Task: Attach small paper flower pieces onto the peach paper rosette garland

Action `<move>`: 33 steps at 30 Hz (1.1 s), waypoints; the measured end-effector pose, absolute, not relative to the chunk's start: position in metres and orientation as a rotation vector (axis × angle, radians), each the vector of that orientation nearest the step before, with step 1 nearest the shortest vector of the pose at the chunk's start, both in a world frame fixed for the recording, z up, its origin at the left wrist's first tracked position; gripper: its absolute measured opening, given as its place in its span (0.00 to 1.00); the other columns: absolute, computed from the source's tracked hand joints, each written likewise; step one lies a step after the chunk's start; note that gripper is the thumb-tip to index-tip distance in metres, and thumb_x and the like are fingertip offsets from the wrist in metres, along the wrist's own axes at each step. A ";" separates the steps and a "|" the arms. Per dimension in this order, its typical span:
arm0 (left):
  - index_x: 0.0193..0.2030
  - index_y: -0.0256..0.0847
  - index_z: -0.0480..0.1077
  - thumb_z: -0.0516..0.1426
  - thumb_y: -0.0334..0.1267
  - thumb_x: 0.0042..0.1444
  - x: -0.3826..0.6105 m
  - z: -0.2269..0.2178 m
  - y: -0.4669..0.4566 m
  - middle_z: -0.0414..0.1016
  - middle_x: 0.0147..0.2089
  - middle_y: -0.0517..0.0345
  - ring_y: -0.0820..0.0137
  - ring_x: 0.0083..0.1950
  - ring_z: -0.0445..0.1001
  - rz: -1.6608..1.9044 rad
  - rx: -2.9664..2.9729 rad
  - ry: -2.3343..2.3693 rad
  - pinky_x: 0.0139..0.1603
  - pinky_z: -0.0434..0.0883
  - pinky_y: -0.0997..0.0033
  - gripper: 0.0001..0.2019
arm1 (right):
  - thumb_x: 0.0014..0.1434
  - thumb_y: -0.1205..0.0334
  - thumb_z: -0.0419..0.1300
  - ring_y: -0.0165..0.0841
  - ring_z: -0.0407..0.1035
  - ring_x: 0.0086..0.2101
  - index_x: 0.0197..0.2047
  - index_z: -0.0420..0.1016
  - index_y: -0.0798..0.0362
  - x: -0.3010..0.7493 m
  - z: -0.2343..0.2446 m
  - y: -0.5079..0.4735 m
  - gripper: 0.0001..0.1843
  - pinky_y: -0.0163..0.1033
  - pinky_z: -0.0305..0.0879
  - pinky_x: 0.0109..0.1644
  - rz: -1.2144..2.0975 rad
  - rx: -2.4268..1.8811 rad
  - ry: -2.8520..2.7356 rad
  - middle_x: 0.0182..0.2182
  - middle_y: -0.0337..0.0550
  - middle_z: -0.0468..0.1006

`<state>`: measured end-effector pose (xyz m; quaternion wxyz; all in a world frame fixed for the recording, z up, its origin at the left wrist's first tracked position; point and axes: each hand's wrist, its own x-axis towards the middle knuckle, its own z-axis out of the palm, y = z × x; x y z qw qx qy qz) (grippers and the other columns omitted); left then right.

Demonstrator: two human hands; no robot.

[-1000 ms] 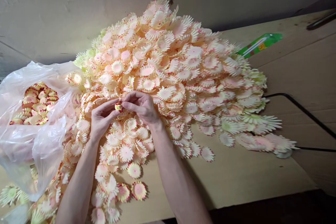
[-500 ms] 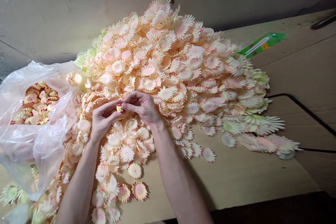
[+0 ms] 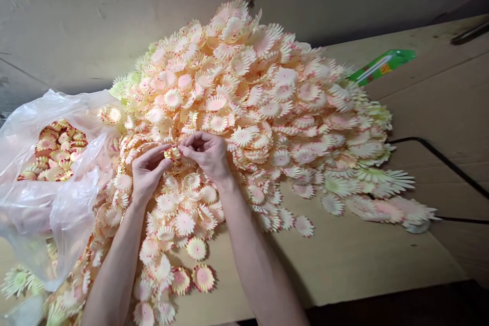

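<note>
My left hand (image 3: 147,173) reached in from below, its thumb and forefinger pinching a small flower piece (image 3: 172,153) over the flower heap (image 3: 252,107). My right hand (image 3: 208,155) pinched the same piece from the other side. Both had lifted slightly since a second before. Bare cardboard table (image 3: 344,254) lay open to the right, the plastic bag (image 3: 49,183) crowding the left.

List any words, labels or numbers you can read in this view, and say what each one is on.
None can be read.
Green packet at the far right of the cardboard: it has a small yellow and red mark, too small and blurred to read.
Plastic bag, flower pieces in the pile and the piece between left hand and right hand: no print visible.
</note>
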<state>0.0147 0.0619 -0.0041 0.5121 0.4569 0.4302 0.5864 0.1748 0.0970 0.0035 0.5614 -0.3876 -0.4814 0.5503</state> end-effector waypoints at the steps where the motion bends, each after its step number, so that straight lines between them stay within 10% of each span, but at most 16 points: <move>1: 0.46 0.41 0.79 0.68 0.39 0.47 0.014 -0.005 0.062 0.83 0.42 0.51 0.66 0.42 0.82 1.410 1.095 1.037 0.44 0.78 0.71 0.18 | 0.45 0.58 0.71 0.27 0.70 0.26 0.27 0.74 0.53 0.174 0.004 0.097 0.12 0.34 0.69 0.32 1.274 -0.927 -1.128 0.26 0.39 0.78; 10: 0.53 0.44 0.75 0.64 0.41 0.54 0.019 0.002 0.061 0.77 0.56 0.49 0.65 0.52 0.78 1.344 1.182 1.067 0.51 0.77 0.69 0.19 | 0.43 0.60 0.73 0.25 0.70 0.25 0.27 0.73 0.54 0.176 0.007 0.094 0.13 0.32 0.67 0.27 1.392 -0.861 -1.098 0.29 0.39 0.81; 18: 0.46 0.41 0.75 0.63 0.41 0.54 0.021 0.004 0.059 0.79 0.48 0.51 0.70 0.41 0.79 1.395 1.168 1.146 0.38 0.77 0.75 0.14 | 0.40 0.64 0.74 0.24 0.70 0.25 0.25 0.74 0.55 0.174 0.006 0.094 0.13 0.31 0.68 0.29 1.456 -0.845 -1.096 0.27 0.38 0.80; 24: 0.41 0.43 0.69 0.61 0.39 0.56 0.023 -0.001 0.062 0.66 0.23 0.67 0.81 0.22 0.64 1.461 1.155 1.194 0.24 0.67 0.83 0.08 | 0.39 0.65 0.74 0.23 0.68 0.22 0.25 0.74 0.55 0.175 0.003 0.095 0.13 0.29 0.65 0.25 1.509 -0.837 -0.998 0.27 0.38 0.80; 33: 0.33 0.38 0.76 0.59 0.38 0.55 0.021 -0.001 0.060 0.76 0.32 0.58 0.79 0.26 0.68 1.502 1.108 1.230 0.26 0.69 0.81 0.06 | 0.40 0.64 0.74 0.23 0.67 0.21 0.28 0.71 0.54 0.176 0.004 0.096 0.16 0.29 0.64 0.23 1.517 -0.846 -0.993 0.26 0.38 0.80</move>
